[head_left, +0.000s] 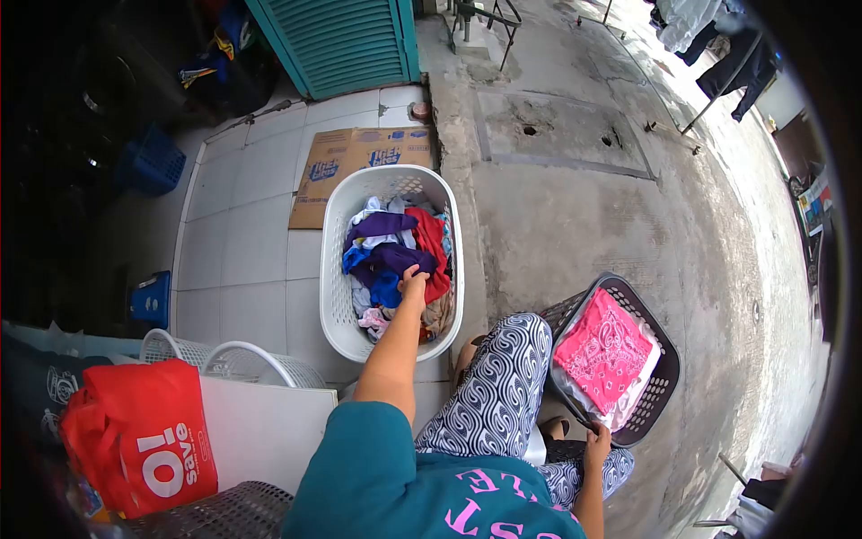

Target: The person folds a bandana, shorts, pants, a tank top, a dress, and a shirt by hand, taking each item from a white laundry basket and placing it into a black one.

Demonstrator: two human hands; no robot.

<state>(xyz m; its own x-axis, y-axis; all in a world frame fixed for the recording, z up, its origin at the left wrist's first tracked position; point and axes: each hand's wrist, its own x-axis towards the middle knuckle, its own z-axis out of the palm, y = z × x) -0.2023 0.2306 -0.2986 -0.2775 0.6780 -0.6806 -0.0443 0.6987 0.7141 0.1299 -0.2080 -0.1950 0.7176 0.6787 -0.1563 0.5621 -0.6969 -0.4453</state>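
Note:
A white laundry basket point(334, 305) full of mixed clothes stands in front of me. My left hand point(413, 286) reaches into it, its fingers closed on a dark purple garment point(400, 259). Red cloth point(433, 235) lies right beside that hand, with blue cloth point(386, 289) just under it. On my right is a dark plastic basket point(666, 382) holding a flat pink bandana point(606, 346) over white cloth. At its near edge my right hand point(597, 438) is closed around the rim; the fingertips are partly hidden.
Flattened cardboard point(310, 202) lies on the tiles behind the white basket, near a teal louvred door point(337, 45). A red bag point(135, 440) rests at the lower left beside white baskets point(260, 364). Concrete floor stretches right, towards hanging clothes point(736, 63).

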